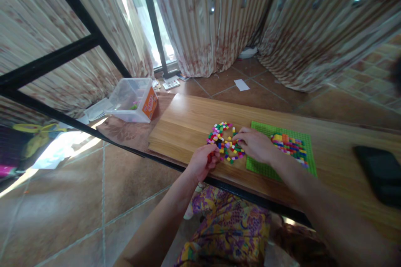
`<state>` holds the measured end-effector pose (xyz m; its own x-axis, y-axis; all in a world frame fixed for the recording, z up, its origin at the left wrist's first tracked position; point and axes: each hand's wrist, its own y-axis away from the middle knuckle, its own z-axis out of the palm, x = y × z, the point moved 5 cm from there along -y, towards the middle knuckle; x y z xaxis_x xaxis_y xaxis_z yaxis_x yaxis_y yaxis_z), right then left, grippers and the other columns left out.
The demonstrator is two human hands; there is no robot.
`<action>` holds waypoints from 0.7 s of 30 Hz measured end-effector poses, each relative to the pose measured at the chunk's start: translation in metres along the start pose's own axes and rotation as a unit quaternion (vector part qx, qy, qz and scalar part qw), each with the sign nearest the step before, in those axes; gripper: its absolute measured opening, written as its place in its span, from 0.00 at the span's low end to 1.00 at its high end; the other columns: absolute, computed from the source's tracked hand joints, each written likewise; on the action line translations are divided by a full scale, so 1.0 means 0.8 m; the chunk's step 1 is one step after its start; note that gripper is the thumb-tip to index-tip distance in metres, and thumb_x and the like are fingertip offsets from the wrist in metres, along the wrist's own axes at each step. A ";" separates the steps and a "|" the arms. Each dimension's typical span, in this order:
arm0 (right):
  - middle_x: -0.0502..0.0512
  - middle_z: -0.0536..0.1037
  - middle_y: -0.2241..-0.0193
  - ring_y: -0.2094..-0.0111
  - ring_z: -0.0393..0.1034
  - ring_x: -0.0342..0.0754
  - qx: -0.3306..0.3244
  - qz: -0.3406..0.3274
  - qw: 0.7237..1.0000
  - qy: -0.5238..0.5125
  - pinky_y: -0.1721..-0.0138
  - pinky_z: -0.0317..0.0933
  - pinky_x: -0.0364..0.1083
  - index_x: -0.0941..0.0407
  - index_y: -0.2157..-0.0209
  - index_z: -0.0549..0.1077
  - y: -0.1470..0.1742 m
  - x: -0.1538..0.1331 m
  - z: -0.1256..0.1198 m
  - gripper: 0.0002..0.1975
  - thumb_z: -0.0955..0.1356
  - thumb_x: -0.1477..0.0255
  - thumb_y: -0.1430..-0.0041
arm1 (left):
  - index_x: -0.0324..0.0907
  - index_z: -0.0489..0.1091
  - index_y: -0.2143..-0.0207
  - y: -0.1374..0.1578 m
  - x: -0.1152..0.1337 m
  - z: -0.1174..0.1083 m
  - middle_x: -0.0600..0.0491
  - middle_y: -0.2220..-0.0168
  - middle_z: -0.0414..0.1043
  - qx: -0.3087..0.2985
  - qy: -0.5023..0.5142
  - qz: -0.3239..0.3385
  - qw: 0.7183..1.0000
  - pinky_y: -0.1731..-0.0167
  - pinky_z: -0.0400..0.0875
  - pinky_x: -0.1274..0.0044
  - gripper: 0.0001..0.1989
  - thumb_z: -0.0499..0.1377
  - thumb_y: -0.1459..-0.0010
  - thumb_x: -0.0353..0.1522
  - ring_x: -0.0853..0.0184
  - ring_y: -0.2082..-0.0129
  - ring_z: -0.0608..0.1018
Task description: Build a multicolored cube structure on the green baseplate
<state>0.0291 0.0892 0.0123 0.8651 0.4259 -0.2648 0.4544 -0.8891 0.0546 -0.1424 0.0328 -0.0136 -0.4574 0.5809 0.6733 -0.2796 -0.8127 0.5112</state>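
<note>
Small building bricks (232, 159) in many colours lie loose in a pile on the wooden table. At the pile's near left edge my left hand (203, 162) is curled, with red bricks (210, 157) showing between its fingers. My right hand (255, 143) reaches into the pile's right side, fingers pinched together and pointing down. Whatever its fingertips hold, if anything, is too small to make out. Under my right forearm is a green baseplate (258, 167), on which a block of coloured bricks (286, 144) is built; the forearm partly hides both.
A clear plastic box (125, 115) with an orange label stands beyond the table's left end. On the right of the wooden table (181, 119) lies a black phone-like object (380, 173). A dark metal bar crosses at the left; papers lie on the tiled floor.
</note>
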 end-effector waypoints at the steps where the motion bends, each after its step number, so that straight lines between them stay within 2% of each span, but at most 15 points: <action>1: 0.55 0.76 0.59 0.56 0.70 0.49 -0.007 0.000 1.000 0.006 0.53 0.60 0.46 0.52 0.60 0.79 -0.001 -0.001 -0.001 0.14 0.63 0.75 0.41 | 0.36 0.67 0.74 0.000 0.000 0.001 0.56 0.78 0.63 0.001 -0.006 0.001 1.000 0.87 0.43 0.85 0.09 0.62 0.51 0.33 0.80 0.84 0.61; 4: 0.56 0.76 0.58 0.56 0.70 0.50 -0.018 -0.003 1.000 0.013 0.54 0.60 0.46 0.52 0.59 0.79 -0.001 -0.003 -0.001 0.14 0.63 0.75 0.42 | 0.37 0.67 0.75 0.001 -0.003 0.003 0.57 0.80 0.63 0.005 -0.033 -0.002 0.999 0.86 0.42 0.84 0.09 0.62 0.50 0.34 0.80 0.85 0.59; 10: 0.55 0.76 0.62 0.60 0.71 0.49 0.013 0.011 1.000 -0.006 0.57 0.61 0.46 0.51 0.62 0.80 0.009 0.001 -0.001 0.14 0.63 0.76 0.42 | 0.37 0.69 0.73 0.003 -0.008 0.006 0.57 0.81 0.62 0.009 -0.082 -0.012 0.996 0.86 0.40 0.84 0.11 0.62 0.49 0.37 0.81 0.87 0.58; 17: 0.53 0.76 0.64 0.62 0.70 0.48 0.034 0.006 0.999 -0.027 0.60 0.60 0.45 0.50 0.65 0.80 0.010 -0.003 -0.002 0.11 0.67 0.77 0.46 | 0.37 0.68 0.74 0.003 -0.008 0.009 0.58 0.81 0.62 0.001 -0.086 -0.016 0.996 0.86 0.39 0.84 0.11 0.63 0.51 0.36 0.81 0.87 0.57; 21: 0.53 0.75 0.65 0.63 0.69 0.47 0.031 0.010 0.999 -0.017 0.62 0.60 0.44 0.50 0.67 0.79 0.007 -0.007 0.003 0.08 0.68 0.75 0.45 | 0.37 0.68 0.74 0.003 -0.008 0.009 0.58 0.81 0.62 -0.001 -0.090 -0.017 0.996 0.85 0.39 0.84 0.11 0.63 0.51 0.36 0.81 0.87 0.57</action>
<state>0.0260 0.0816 0.0116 0.8655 0.4039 -0.2962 0.4231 -0.9061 0.0008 -0.1342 0.0274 -0.0125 -0.2896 0.6072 0.7399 -0.2952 -0.7920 0.5344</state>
